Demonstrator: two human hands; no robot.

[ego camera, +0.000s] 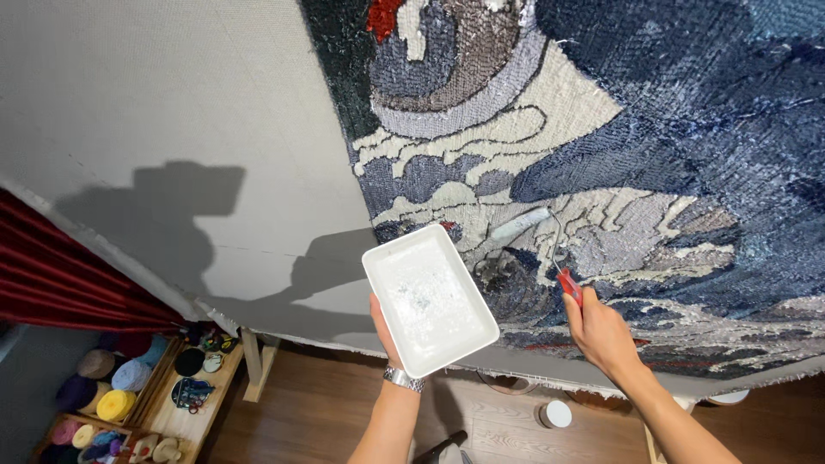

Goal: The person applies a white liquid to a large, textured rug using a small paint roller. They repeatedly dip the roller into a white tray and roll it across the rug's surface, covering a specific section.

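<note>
While left fingers [378, 320] cradle tray [428, 296], right fingers [588, 316] clench roller [550, 245].

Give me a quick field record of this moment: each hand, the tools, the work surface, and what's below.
left hand: holds a white tray from beneath, tilted toward the camera; wristwatch on the wrist
tray contents: a thin whitish film over its bottom
right hand: grips the red handle of a small paint roller
roller: its sleeve lies against the tufted rug
rug: blue, grey and cream pattern on stretched pale cloth
below: wooden floor, shelf of yarn balls, small round tub
</note>
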